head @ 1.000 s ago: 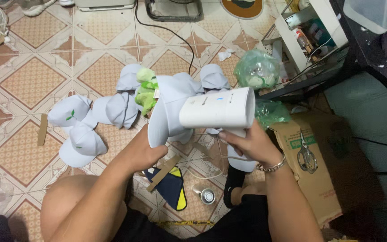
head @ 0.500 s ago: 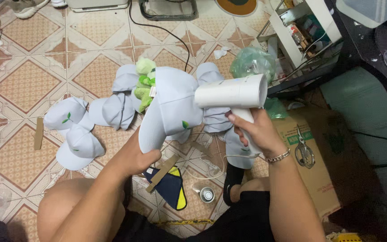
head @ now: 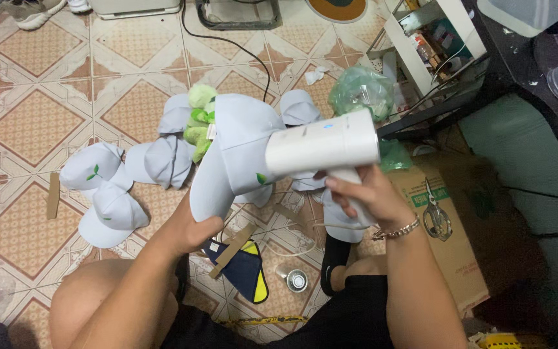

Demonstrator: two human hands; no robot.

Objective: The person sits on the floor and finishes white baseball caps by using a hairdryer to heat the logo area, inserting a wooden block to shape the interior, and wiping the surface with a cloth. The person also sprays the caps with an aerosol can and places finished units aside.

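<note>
Right hand (head: 363, 194), fingers gripping, has swung the white dryer (head: 323, 148) level against the cap (head: 237, 155).

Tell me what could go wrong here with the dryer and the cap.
The dryer nozzle sits right against the cap, so heat might mark the fabric. The left hand pinches only the brim, so the cap could slip. The cable across the floor might snag.

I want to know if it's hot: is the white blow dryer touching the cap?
Cannot tell. In the head view the dryer overlaps the cap held by the left hand; no contact or gap shows.
</note>
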